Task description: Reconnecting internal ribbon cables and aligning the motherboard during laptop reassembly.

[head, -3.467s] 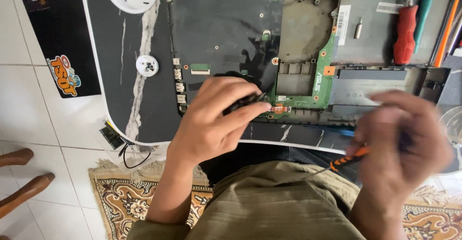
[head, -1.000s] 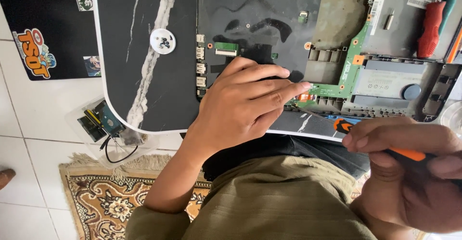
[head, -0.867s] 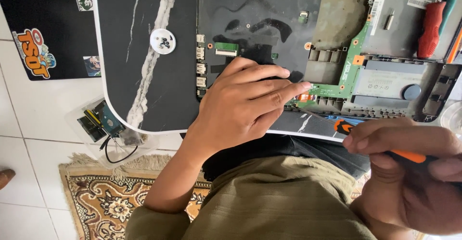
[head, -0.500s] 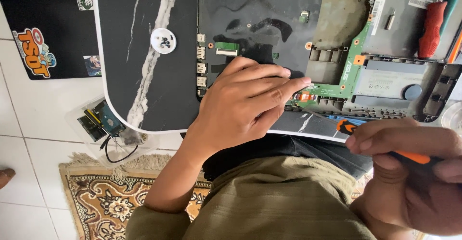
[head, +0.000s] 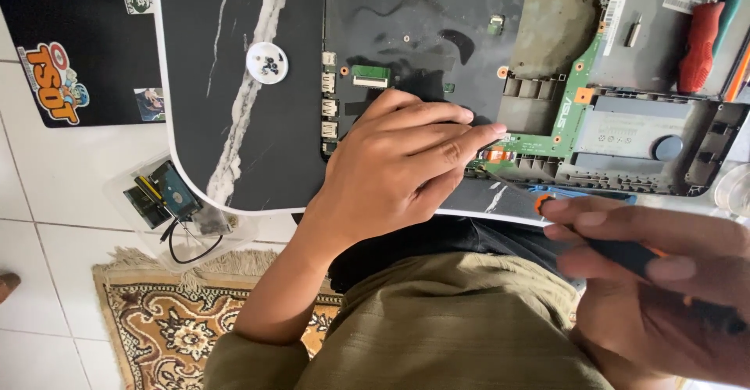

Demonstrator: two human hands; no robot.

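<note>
My left hand (head: 398, 163) lies flat on an opened laptop chassis (head: 422, 23). Its fingers are stretched right, and the index fingertip touches a small orange connector (head: 494, 154) at the edge of the green circuit board (head: 578, 109). My right hand (head: 664, 280) is low at the right, just off the table's front edge, gripping a black and orange screwdriver (head: 544, 200). The shaft points toward the left fingertips. The tip is hard to make out.
The chassis lies on a black marble-pattern table top (head: 234, 124) with a small white dish of screws (head: 267, 62). A red-handled tool (head: 699, 46) lies at the far right. On the tiled floor are a stickered black lid (head: 78, 46), a bagged drive (head: 168, 198) and a patterned rug (head: 180, 327).
Since 3.5 s ago my left hand has flattened and my right hand has dropped lower with the screwdriver. Over the last second both hands have barely moved.
</note>
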